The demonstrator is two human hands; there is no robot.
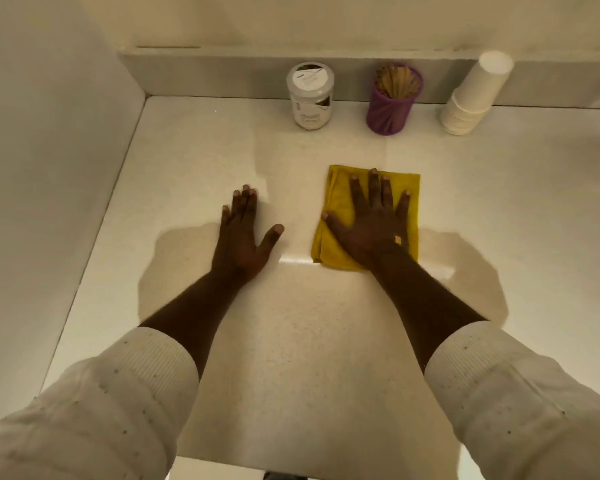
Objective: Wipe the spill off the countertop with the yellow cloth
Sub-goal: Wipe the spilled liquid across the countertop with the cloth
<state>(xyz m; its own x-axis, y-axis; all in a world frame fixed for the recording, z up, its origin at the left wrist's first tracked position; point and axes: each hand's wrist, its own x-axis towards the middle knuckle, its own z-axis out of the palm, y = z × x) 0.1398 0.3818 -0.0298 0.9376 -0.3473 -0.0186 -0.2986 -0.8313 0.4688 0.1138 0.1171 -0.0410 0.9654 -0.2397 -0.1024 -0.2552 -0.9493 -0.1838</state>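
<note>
A folded yellow cloth (338,202) lies on the pale speckled countertop (194,161), a little right of the middle. My right hand (373,225) presses flat on the cloth, fingers spread, and covers most of it. My left hand (245,233) rests palm down on the bare counter about a hand's width left of the cloth, thumb out, holding nothing. A shiny streak (293,260) shows on the counter beside the cloth's near left corner. I cannot make out a distinct spill elsewhere.
Along the back wall stand a white-lidded jar (310,98), a purple cup of wooden sticks (394,102) and a leaning stack of white paper cups (475,95). A side wall (49,168) bounds the counter on the left. The counter's front edge (291,462) is near my body.
</note>
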